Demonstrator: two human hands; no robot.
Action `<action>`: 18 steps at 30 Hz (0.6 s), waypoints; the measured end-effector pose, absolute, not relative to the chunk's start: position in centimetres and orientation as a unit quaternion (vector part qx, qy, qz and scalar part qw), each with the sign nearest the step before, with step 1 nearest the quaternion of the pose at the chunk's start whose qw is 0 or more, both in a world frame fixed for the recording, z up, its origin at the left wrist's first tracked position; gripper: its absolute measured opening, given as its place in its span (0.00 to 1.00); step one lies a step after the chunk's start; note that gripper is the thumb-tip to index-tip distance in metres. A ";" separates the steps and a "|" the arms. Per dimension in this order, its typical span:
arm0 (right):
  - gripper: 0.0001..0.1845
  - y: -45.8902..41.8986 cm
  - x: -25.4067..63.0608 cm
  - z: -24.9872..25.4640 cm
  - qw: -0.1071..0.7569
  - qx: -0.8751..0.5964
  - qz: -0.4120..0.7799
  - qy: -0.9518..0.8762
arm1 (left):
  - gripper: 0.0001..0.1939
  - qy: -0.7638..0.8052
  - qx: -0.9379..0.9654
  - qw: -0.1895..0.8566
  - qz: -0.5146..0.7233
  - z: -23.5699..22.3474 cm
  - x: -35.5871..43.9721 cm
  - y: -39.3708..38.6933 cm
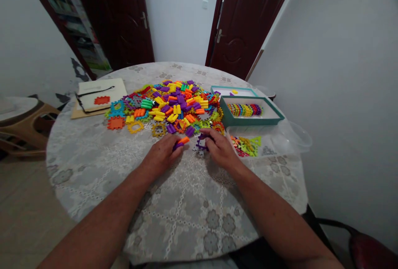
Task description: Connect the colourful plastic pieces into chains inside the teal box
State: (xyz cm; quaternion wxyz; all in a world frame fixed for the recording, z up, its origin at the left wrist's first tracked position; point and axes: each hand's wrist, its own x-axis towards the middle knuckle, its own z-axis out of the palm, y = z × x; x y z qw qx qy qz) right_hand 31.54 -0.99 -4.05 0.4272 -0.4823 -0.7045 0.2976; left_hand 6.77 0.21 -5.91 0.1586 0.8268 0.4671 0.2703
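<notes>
My left hand [163,152] is closed around plastic connector pieces; an orange end [183,140] and a purple end [178,146] stick out past the fingertips. Opposite it, my right hand [219,146] pinches a purple square frame piece [202,142] by its right side. The two hands are a short gap apart, low over the table in front of a large pile of building pieces [177,101]. Yellow, purple, orange and green tubes lie on top of flat notched squares there. A loose purple piece [190,131] rests at the near edge of the pile, just beyond the hands.
A green-rimmed box [253,122] with rows of coloured rings stands right of the pile, its lid [233,90] behind. Nearer is a clear plastic tub [273,142] holding flat pieces. At left, a notebook [118,88] bears black-strapped glasses and an orange square [102,100].
</notes>
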 end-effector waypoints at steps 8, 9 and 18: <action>0.17 -0.8 31.9 -4.0 0.414 -0.501 0.179 -0.738 | 0.13 0.480 0.813 0.167 0.284 -5.9 7.1 0.3; 0.16 -0.7 32.0 -4.1 0.409 -0.499 0.156 -0.748 | 0.13 0.481 0.813 0.167 0.282 -6.1 7.2 0.3; 0.17 -0.1 32.3 -5.7 0.358 -0.479 0.117 -0.793 | 0.12 0.509 0.789 0.159 0.306 -6.7 7.7 1.1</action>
